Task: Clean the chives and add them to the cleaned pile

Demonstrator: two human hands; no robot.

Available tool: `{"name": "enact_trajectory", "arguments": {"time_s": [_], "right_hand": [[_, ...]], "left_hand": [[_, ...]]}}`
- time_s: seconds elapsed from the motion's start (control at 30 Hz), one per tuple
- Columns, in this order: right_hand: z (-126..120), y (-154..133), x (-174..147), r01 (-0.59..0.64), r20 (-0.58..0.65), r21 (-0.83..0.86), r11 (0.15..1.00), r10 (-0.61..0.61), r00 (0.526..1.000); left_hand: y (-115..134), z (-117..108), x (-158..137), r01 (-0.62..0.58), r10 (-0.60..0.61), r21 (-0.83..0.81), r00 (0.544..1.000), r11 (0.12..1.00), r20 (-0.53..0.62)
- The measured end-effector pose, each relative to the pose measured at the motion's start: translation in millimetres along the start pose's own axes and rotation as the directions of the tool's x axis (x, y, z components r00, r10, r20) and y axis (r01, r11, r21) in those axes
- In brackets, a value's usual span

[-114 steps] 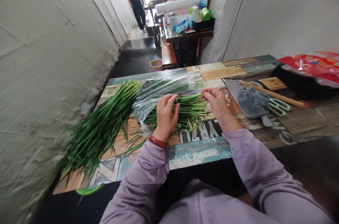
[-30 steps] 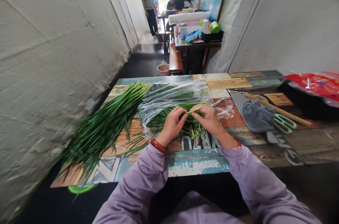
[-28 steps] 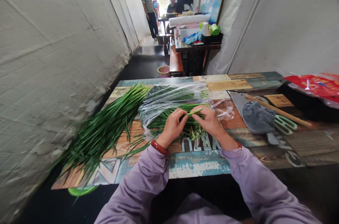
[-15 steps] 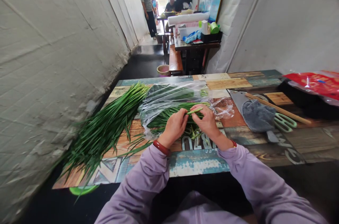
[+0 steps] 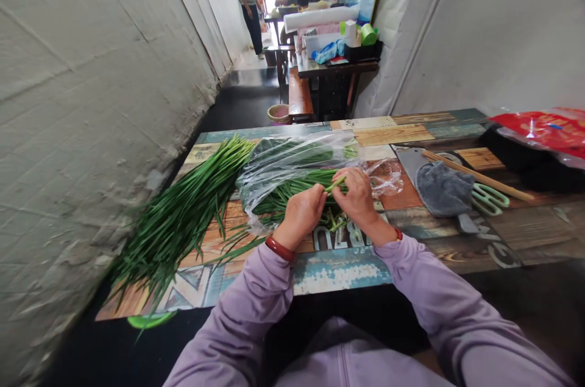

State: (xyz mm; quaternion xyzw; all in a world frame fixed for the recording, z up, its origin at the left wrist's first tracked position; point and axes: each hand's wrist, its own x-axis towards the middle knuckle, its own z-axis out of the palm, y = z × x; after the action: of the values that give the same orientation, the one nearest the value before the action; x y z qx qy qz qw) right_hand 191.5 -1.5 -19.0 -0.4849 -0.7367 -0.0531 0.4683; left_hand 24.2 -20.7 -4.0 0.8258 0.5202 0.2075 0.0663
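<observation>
Between my two hands a short green chive stalk (image 5: 335, 184) is stretched at a slant. My left hand (image 5: 305, 209) pinches its lower end, and the fingers of my right hand (image 5: 355, 195) close on the upper end. Just beyond them, more chives (image 5: 292, 188) lie on and partly under a clear plastic bag (image 5: 269, 170). Small trimmed bits (image 5: 336, 220) lie on the table below my right hand. A large loose pile of chives (image 5: 183, 210) spreads over the left side of the table, its leaves hanging past the near edge.
On the wood-patterned table (image 5: 361, 274), to the right, lie a cleaver (image 5: 406, 161), a grey cloth (image 5: 444, 188), chopsticks (image 5: 479, 177), green-handled scissors (image 5: 491, 198) and a red plastic package (image 5: 543, 131). Beyond are a bench (image 5: 299, 94), a basket (image 5: 278, 113) and two people.
My right hand has turned slightly, and the stalk between my hands now slants more steeply. The whole view has shifted a little as my head moved.
</observation>
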Motion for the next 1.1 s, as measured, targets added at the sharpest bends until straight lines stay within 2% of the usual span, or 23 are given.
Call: {"name": "enact_trajectory", "arguments": {"time_s": [0.1, 0.23, 0.3, 0.4, 0.57, 0.73, 0.83, 1.1], "right_hand": [[-5.7, 14.4, 4.6, -0.04, -0.069, 0.001, 0.999, 0.04, 0.997], [-13.6, 21.3, 9.4, -0.122, -0.167, 0.145, 0.982, 0.146, 0.975], [-16.6, 16.4, 9.2, -0.081, -0.143, 0.178, 0.981, 0.107, 0.984], [-17.9, 2.4, 5.7, 0.043, -0.031, 0.146, 0.988, -0.039, 0.999], [-13.7, -12.4, 1.4, 0.192, 0.068, 0.096, 0.977, -0.199, 0.978], [-15.3, -0.6, 3.1, 0.166, 0.15, 0.026, 0.986, -0.168, 0.974], [-16.9, 6.8, 3.7, 0.16, 0.178, 0.021, 0.987, -0.161, 0.971], [-5.3, 3.2, 0.6, 0.088, 0.121, 0.192, 0.977, -0.113, 0.986]], "left_hand": [[-1.9, -2.9, -0.1, 0.012, -0.012, 0.018, 1.0, 1.0, 0.001], [-9.0, -7.2, 1.3, 0.082, -0.082, 0.078, 0.997, 0.994, -0.011], [-11.4, -8.1, 2.0, 0.103, -0.102, 0.104, 0.995, 0.989, -0.014], [-12.5, -7.1, 2.5, 0.105, -0.105, 0.119, 0.994, 0.987, -0.007], [-11.7, -4.2, 1.8, 0.071, -0.073, 0.109, 0.997, 0.991, 0.014], [-11.7, -5.2, 0.4, -0.006, 0.004, 0.112, 1.0, 0.994, 0.021], [-12.7, -5.7, 0.3, -0.014, 0.012, 0.094, 1.0, 0.996, 0.02], [-12.3, -8.6, -0.4, -0.029, 0.029, 0.1, 1.0, 0.995, 0.0]]}}
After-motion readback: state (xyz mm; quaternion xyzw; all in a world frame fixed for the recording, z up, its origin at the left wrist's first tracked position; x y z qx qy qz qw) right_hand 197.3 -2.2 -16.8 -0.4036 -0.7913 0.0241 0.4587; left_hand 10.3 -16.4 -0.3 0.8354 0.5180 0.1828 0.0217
